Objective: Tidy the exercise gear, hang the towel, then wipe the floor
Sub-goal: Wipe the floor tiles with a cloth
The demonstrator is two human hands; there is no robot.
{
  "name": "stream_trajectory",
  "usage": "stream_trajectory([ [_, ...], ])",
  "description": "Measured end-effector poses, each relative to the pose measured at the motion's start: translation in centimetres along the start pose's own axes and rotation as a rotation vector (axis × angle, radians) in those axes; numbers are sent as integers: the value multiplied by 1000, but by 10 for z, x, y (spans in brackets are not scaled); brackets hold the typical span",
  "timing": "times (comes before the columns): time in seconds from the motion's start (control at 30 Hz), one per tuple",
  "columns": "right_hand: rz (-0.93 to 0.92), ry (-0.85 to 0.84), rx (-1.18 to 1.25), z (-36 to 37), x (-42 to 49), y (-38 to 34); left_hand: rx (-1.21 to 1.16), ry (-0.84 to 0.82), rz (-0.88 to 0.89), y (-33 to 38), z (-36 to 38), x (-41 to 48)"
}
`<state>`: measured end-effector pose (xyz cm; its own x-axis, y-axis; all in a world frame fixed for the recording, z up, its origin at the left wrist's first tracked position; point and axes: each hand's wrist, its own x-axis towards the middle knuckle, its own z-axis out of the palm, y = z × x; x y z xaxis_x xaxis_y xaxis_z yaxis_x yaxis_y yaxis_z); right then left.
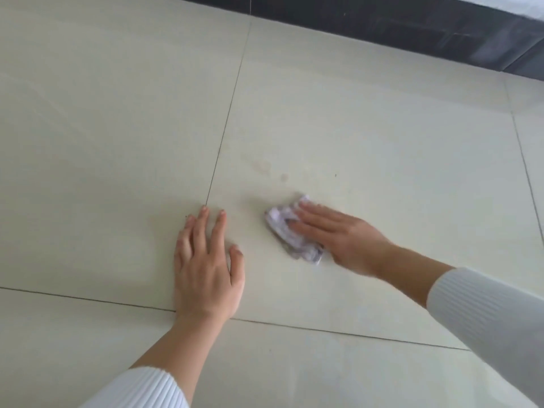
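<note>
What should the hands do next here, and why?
Probably slide the right hand, pressing the crumpled cloth flat, forward and a little left across the faint brownish smudges. They lie on the floor just beyond the cloth, apparently not yet wiped. The left hand rests flat on the floor as a brace and can stay.

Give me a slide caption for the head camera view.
Right hand presses a crumpled wipe on the tiled floor while left hand rests flat nearby.
</note>
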<state>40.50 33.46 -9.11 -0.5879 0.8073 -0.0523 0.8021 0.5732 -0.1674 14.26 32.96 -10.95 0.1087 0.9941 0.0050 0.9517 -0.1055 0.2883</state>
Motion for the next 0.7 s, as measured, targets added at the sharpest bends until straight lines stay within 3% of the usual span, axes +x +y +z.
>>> stream_trajectory([
  [0.07,445,187,62,-7,1,37,3,1,-4,0,1,1],
  [0.13,907,244,144,-13,0,58,5,-5,-5,-1,2,-1],
  [0.2,1089,245,149,-11,0,55,9,-17,-4,-2,3,-1],
  [0.3,957,295,189,0,-2,5,1,-54,-8,-3,3,0],
  [0.4,772,254,250,13,-21,-77,-19,-92,1,-2,1,-1],
  [0.53,676,168,193,24,-48,-168,-42,-105,31,-3,-1,1],
  [0.7,445,28,110,17,-80,-202,-58,-125,40,-3,-4,-1],
])
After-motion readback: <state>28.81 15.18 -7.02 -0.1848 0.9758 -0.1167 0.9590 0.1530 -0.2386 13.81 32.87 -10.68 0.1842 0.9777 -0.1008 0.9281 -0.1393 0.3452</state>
